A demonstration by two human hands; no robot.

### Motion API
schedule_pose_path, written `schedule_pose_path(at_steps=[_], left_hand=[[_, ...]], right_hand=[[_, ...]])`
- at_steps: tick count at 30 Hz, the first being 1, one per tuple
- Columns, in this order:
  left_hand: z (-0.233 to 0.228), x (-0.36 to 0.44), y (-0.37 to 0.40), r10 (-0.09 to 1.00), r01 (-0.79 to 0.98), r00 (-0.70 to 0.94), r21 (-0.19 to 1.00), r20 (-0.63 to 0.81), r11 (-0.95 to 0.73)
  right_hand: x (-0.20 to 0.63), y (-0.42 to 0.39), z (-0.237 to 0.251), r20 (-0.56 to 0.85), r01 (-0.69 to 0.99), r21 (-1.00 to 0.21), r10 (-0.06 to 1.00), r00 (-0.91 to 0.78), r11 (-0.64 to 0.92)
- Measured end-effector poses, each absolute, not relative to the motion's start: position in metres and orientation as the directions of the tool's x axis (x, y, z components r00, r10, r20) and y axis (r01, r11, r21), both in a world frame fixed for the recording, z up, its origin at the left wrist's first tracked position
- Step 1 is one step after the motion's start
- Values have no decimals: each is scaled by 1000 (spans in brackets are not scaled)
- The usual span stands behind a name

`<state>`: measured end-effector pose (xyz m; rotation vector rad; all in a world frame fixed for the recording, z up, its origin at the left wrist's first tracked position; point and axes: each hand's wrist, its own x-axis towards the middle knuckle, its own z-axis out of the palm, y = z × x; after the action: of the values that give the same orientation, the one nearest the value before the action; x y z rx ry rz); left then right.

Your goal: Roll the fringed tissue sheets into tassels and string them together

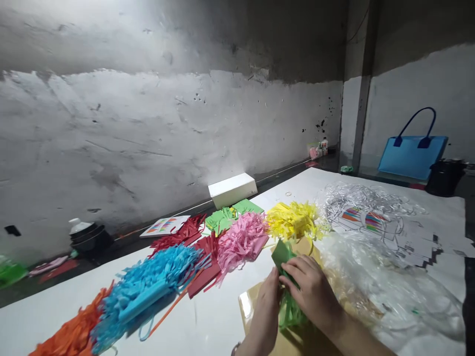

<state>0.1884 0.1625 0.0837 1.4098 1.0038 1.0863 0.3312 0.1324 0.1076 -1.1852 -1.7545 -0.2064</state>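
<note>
Between my hands is a piece of green tissue paper [282,252], its upper end flat and its lower part cut into fringe. My left hand [264,309] grips its left edge, fingers pressed together. From the right, my right hand [313,289] pinches the upper part between thumb and fingers. Both hands are above a tan cardboard sheet [248,292] with a shiny strip of tape. Past them lie fringed paper bundles in yellow [293,220], pink [241,237], dark red [208,267], light green [221,220], blue [156,277] and orange [74,326].
Clear plastic bags [393,287] and a tangle of clear strands [365,200] cover the table's right side. A white box [233,190] stands near the wall, with a printed card [166,226] to its left. A blue bag [411,155] stands at the far right.
</note>
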Motion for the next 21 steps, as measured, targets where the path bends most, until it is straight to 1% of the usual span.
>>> schedule_pose_path(at_steps=[2, 4, 6, 9, 12, 14, 16, 18, 21], left_hand=[[69, 180, 149, 973, -19, 231, 1000, 22, -18], [62, 174, 139, 977, -30, 214, 999, -18, 25], [63, 170, 133, 976, -46, 218, 999, -17, 28], [72, 167, 125, 961, -55, 277, 998, 28, -14], [78, 164, 120, 959, -52, 282, 999, 10, 5], [79, 161, 117, 962, -50, 271, 998, -26, 41], [78, 158, 114, 960, -59, 274, 995, -60, 79], [78, 158, 111, 959, -75, 272, 992, -81, 105], [80, 158, 108, 967, -96, 241, 989, -87, 113]], right_hand=[[322, 127, 100, 768, 756, -407, 640, -20, 513], [319, 122, 93, 738, 719, -476, 675, 14, 506], [319, 116, 87, 685, 678, -557, 727, 47, 480], [320, 109, 81, 584, 614, -668, 808, 81, 421], [320, 106, 80, 507, 560, -727, 861, 47, 397], [320, 104, 81, 493, 549, -732, 870, 19, 403], [318, 101, 80, 514, 569, -712, 857, 23, 411], [315, 96, 80, 567, 612, -657, 824, 16, 440], [309, 88, 78, 648, 678, -536, 760, -51, 503]])
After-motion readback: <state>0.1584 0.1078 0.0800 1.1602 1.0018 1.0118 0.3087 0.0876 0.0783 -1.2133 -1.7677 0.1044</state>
